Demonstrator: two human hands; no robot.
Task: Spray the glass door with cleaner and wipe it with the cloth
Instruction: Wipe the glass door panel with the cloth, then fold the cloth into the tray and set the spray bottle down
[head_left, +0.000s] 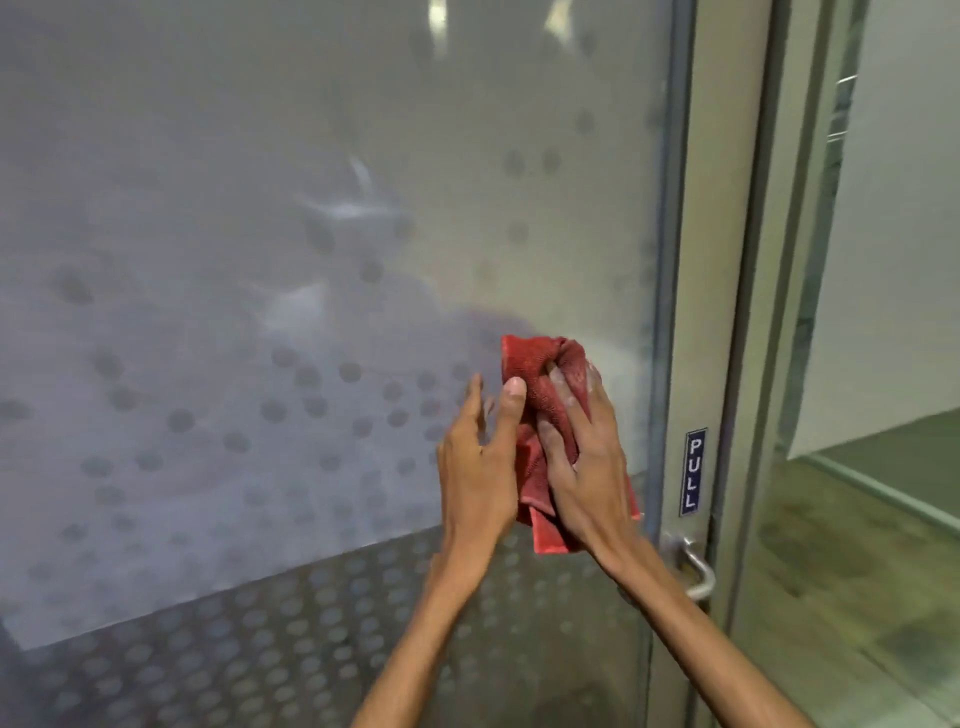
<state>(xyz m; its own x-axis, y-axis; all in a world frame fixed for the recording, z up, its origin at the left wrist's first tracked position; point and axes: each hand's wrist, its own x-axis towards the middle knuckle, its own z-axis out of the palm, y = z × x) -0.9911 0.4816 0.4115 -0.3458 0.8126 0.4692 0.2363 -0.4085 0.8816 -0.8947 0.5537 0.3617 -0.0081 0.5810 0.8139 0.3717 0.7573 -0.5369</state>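
My right hand (582, 457) grips the bunched red cloth (545, 384) against the glass door (311, 208) near its right edge, while my open left hand (478, 457) steadies it with a thumb.
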